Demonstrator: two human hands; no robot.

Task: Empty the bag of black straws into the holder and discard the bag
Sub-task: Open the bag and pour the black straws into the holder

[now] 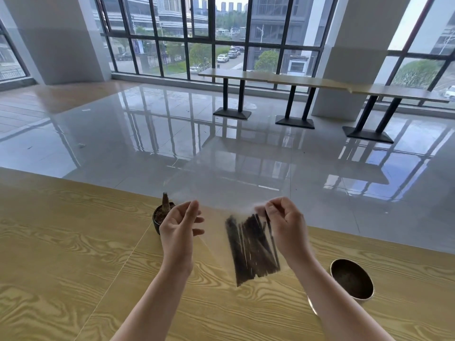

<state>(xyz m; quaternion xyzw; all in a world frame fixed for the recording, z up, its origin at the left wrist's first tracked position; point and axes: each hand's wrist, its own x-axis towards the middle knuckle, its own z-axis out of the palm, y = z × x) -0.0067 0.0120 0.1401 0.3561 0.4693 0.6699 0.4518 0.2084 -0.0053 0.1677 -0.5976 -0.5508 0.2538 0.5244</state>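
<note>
Nearby, potted stub (163, 212) sits behind left hand (177, 228).

Holder (351, 278) right of bagged straws (251, 247)

Clear bag (246, 217) of black straws (251, 249) hangs above the table, left of the round open holder (351, 278).

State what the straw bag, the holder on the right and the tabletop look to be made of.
Bag: thin clear plastic film, probably; the table shows through it, and the black straws are plainly visible inside.
Holder: dark round cup with a glossy rim, possibly metal or glazed ceramic; can't settle which.
Tabletop: yellowish wood-grain surface, likely laminate or veneer, with a seam between panels.
</note>
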